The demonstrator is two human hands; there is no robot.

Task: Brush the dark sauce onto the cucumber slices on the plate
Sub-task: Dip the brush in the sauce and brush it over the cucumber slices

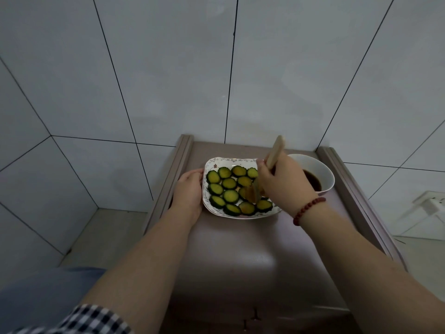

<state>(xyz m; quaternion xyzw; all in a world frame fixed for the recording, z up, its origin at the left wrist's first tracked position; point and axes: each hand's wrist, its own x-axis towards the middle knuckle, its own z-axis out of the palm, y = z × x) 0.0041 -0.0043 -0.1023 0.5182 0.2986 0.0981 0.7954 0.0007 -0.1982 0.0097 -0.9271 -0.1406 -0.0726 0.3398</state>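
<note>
The cucumber slices (228, 191) lay in rough rows on a white square plate (218, 162) with a fine patterned border, near the far end of a brownish cabinet top (231, 249). Several slices near the middle and right looked darker and glossier than the green ones at the left. The brush (274, 155), with a pale wooden handle, was gripped in the closed fingers of the right hand (281, 179), its bristle end down among the slices at the right of the plate; the bristles were partly hidden by the hand. A string of reddish beads (308, 209) circled that wrist. The left hand (190, 189) curled against the plate's left edge, fingers bent around the rim.

No writing or brand could be read anywhere.

The cabinet top had raised rails (168, 182) along both sides and stood against a wall of large pale tiles (180, 68) with dark grout lines. Just right of the plate, a white bowl (322, 172) held dark sauce (313, 182). A white wall socket (431, 206) showed at the far right, and a checked sleeve (96, 319) at the lower left.
</note>
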